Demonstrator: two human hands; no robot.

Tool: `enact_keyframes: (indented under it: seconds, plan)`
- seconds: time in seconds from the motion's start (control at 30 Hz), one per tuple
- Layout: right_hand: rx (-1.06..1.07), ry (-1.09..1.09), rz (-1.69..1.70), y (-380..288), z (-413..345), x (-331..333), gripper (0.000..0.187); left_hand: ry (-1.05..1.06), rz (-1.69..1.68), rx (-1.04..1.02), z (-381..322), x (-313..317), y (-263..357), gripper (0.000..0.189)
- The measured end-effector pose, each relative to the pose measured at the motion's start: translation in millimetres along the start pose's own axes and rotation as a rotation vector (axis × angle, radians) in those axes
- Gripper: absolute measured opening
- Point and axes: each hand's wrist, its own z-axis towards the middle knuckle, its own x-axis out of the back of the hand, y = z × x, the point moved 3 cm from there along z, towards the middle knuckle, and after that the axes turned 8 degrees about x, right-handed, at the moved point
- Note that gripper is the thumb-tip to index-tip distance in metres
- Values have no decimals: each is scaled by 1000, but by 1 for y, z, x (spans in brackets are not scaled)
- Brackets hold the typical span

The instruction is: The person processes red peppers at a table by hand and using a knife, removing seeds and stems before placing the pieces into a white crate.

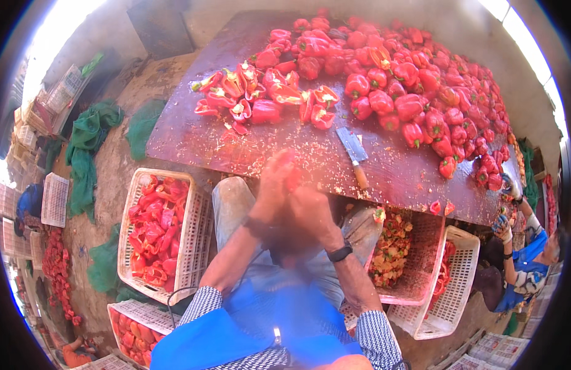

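Note:
My left hand point(277, 185) is raised over my lap at the table's near edge, with something red, blurred, at its fingers. Close against it is my right hand point(311, 210), its fingers bent; what lies between the two hands is hidden by blur. Beyond them, cut red bell pepper halves point(283, 94) lie on the dark red table point(267, 150), which is strewn with seeds. A cleaver with a wooden handle point(352, 150) rests right of my hands. Whole red bell peppers point(408, 108) are heaped at the table's right and far side.
A white plastic crate of cut peppers point(158, 231) stands left of my legs. On the right are a pink crate of pepper cores point(419, 259) and a white crate point(459, 286). A gloved co-worker point(521, 273) sits at the far right. Green netting point(93, 138) lies on the left floor.

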Motion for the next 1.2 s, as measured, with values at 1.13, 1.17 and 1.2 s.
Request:
enact_keyframes:
  seconds: [1.13, 1.17, 1.2]
  plan:
    - [-898, 72, 52, 246, 128, -16, 19, 546, 501, -331, -176, 263, 127, 31]
    - [-913, 113, 176, 243, 118, -16, 19, 465, 487, -334, -163, 245, 125, 31]
    - [-920, 159, 298, 243, 106, -15, 19, 384, 410, -291, -148, 227, 117, 32]
